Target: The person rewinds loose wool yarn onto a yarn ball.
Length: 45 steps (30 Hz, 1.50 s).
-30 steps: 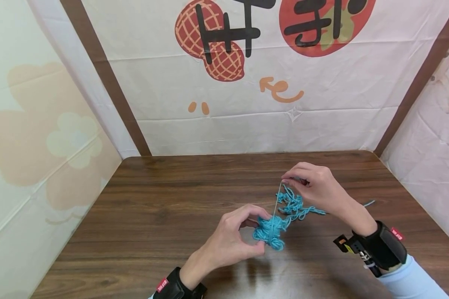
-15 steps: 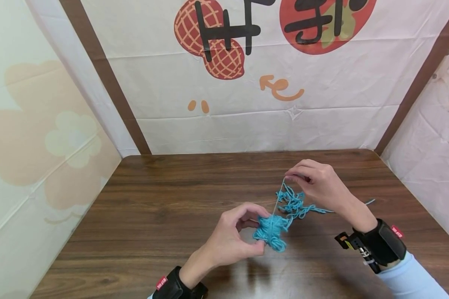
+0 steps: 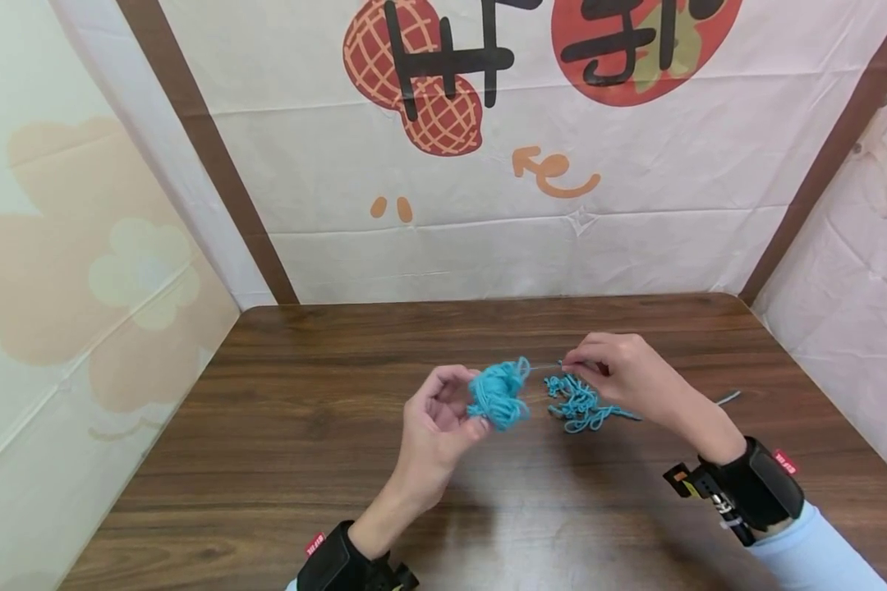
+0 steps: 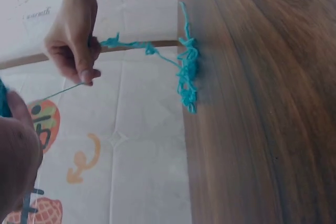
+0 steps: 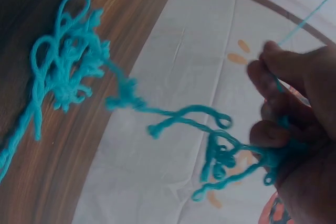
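Note:
A bundle of blue yarn (image 3: 498,394) is held above the table between the fingers and thumb of my left hand (image 3: 436,427). My right hand (image 3: 624,373) pinches a thin strand that runs taut from the bundle. In the right wrist view, the strand (image 5: 304,22) passes over the fingertips, and more yarn lies under the curled fingers of the right hand (image 5: 299,98). Knotted yarn trails down from that hand to a loose tangle (image 3: 580,404) on the table. The left wrist view shows this tangle (image 4: 189,74) near the table's far edge, with the left hand (image 4: 18,166) partly cut off.
The brown wooden table (image 3: 303,435) spreads around both hands. A white printed cloth (image 3: 429,263) stands behind its far edge, with more cloth at both sides. A loose yarn end (image 3: 728,397) pokes out beyond the right wrist.
My left hand has lifted the yarn bundle up and to the left and turned it, so the strand now runs nearly level. My right hand has dipped slightly, still pinching the strand.

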Each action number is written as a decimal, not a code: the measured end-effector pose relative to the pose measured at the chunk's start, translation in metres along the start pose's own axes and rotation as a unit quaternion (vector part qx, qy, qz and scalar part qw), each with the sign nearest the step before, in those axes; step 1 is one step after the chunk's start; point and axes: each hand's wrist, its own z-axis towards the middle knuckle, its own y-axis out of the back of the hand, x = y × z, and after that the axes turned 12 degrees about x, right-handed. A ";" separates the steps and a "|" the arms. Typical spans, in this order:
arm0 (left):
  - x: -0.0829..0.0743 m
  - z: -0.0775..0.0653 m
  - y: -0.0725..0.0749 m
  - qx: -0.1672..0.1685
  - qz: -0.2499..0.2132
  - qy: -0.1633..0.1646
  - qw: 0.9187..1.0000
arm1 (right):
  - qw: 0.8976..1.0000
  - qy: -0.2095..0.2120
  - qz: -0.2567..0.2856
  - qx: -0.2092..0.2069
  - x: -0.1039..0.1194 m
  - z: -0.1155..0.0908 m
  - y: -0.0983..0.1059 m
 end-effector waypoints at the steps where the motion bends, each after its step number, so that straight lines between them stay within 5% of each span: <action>1: -0.001 0.001 0.000 -0.024 0.006 0.010 1.000 | 1.000 -0.007 0.003 0.020 0.004 0.000 -0.001; 7: -0.002 0.007 0.001 -0.136 0.048 0.029 0.989 | 0.990 -0.034 0.016 0.137 0.039 0.004 -0.006; 11: 0.002 0.008 0.003 -0.158 0.116 0.014 0.981 | 0.988 0.003 0.000 0.152 0.063 0.008 -0.008; 14: 0.005 0.006 0.004 -0.140 0.215 -0.007 0.967 | 0.989 0.028 -0.012 0.146 0.076 0.009 -0.007; 19: 0.010 0.004 0.006 -0.087 0.366 -0.057 0.925 | 0.989 0.045 -0.030 0.136 0.089 0.011 -0.004; 22: 0.012 0.003 0.007 -0.047 0.419 -0.079 0.903 | 0.990 0.055 -0.032 0.127 0.093 0.012 -0.001; 25: 0.013 0.003 0.007 -0.003 0.441 -0.088 0.893 | 0.991 0.073 -0.036 0.103 0.094 0.013 0.002; 35: 0.013 0.003 0.005 0.095 0.424 -0.113 0.893 | 0.992 0.116 -0.040 -0.007 0.083 0.018 0.010; 45: 0.012 -0.001 0.005 0.128 0.411 -0.109 0.896 | 0.990 0.118 -0.068 -0.030 0.069 0.021 0.012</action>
